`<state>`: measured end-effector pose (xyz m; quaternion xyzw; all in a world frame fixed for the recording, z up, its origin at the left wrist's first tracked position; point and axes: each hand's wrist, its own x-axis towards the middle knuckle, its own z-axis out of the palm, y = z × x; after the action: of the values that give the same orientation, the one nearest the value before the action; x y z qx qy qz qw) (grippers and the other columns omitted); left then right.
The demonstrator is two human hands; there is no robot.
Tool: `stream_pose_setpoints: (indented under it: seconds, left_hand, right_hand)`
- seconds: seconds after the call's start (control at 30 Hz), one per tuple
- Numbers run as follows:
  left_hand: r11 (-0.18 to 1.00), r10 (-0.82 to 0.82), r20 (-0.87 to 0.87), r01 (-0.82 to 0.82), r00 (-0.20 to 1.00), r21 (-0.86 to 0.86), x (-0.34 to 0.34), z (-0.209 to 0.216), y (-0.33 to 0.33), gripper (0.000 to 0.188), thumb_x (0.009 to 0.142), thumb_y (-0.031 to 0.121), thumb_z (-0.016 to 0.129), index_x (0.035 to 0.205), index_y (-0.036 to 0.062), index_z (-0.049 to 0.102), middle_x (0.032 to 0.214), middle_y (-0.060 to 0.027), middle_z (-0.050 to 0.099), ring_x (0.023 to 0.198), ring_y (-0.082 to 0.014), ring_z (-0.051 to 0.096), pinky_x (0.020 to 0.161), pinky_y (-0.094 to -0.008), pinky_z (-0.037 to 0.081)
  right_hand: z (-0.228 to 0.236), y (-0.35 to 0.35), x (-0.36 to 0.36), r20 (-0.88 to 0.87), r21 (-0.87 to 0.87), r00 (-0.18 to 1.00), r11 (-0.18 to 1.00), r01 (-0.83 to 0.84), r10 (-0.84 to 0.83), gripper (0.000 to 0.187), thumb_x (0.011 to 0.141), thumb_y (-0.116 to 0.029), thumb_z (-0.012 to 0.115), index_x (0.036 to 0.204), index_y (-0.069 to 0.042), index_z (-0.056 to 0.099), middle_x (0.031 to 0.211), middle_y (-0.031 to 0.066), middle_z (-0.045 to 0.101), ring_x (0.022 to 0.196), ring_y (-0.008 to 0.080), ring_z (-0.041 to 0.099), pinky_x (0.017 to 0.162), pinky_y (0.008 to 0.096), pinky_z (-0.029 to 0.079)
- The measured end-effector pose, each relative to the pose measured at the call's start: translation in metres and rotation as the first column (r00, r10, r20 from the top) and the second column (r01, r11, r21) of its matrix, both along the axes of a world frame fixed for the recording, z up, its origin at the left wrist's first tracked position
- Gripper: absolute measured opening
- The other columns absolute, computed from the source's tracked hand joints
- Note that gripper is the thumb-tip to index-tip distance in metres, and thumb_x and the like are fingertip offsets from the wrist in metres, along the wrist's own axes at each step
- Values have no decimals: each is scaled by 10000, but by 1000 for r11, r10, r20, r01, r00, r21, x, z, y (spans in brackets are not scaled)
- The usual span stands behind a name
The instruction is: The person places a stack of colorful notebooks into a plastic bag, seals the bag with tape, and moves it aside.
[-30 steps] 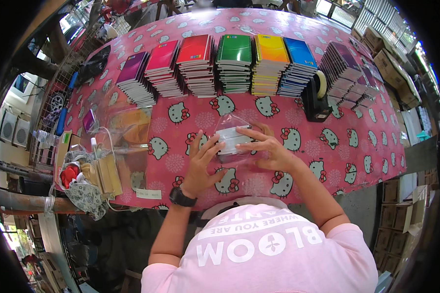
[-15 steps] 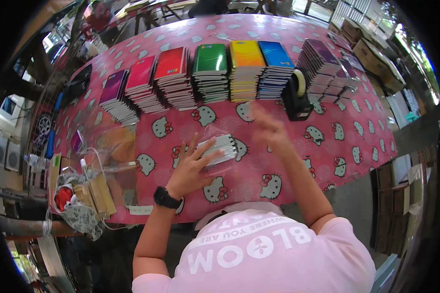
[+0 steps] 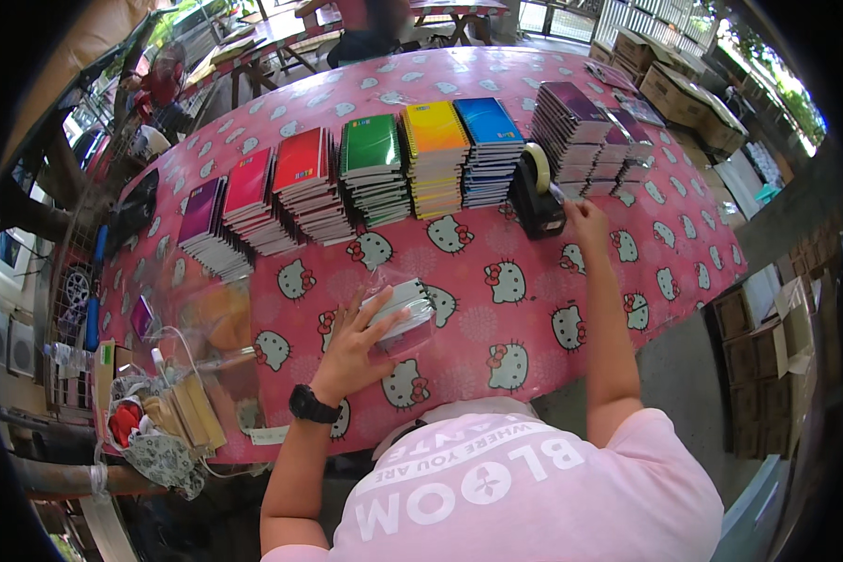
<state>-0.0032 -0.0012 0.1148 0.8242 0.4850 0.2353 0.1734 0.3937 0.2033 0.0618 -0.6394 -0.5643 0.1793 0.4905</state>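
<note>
My left hand (image 3: 354, 339) lies spread with its fingers over the near-left part of a small spiral notebook bundle (image 3: 405, 313) in clear plastic wrap, pale side up. The wrap sticks out loosely around it. My right hand (image 3: 585, 223) is stretched out to the black tape dispenser (image 3: 539, 208), its fingers pinched at the end of the tape (image 3: 557, 194). A pale roll (image 3: 537, 164) sits in the dispenser. Behind stand stacks of spiral notebooks: purple (image 3: 201, 208), pink (image 3: 249, 178), red (image 3: 302, 161), green (image 3: 371, 142), yellow (image 3: 435, 128) and blue (image 3: 489, 122).
Wrapped purple notebooks (image 3: 576, 117) are stacked right of the dispenser. Clear plastic sheets (image 3: 217, 314) lie at the left, beside a cloth bundle (image 3: 164, 445). The pink patterned tablecloth (image 3: 459, 272) covers the table. Cardboard boxes (image 3: 749, 351) stand at the right; a person (image 3: 365, 33) is at the far side.
My right hand has gone from above the table's middle rightward to the tape dispenser and closed at the tape. My left hand stays on the wrapped bundle. The view has shifted slightly.
</note>
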Motion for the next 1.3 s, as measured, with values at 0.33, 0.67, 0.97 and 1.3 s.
stream_pose_setpoints:
  seconds: [0.33,0.67,0.97,1.3]
  left_hand:
    - [1000,-6,7,6,1000,14,-3,1,0,740,578,113,729,1268,234,490,1429,-57,297,1304,-360,257,1065,-481,209]
    - [999,-38,-27,38,999,-17,-6,4,1,865,503,232,778,1297,323,448,1475,-25,189,1349,-394,78,1042,-580,173]
    - [972,131,104,-149,986,184,-6,-17,-4,767,532,237,808,1246,218,526,1443,-81,282,1353,-371,104,1071,-517,155]
    - [899,250,644,-421,723,123,18,20,4,437,768,227,671,1134,9,575,1207,-125,538,1213,-249,414,1008,-359,312]
  right_hand:
    - [15,-38,-103,-769,-395,591,546,-738,242,156,855,-231,594,780,-95,586,614,-58,488,465,28,396,419,201,326]
    - [108,-91,-244,475,-653,240,522,-548,847,471,684,-468,706,903,-51,687,820,88,663,773,215,644,686,320,494]
    - [99,-69,-167,556,-427,287,565,-707,780,358,589,-353,769,787,-70,675,743,95,631,770,288,598,711,363,475]
    - [79,-103,-185,-77,157,580,584,-796,811,350,734,-275,704,955,-14,636,1008,99,626,885,200,557,784,319,432]
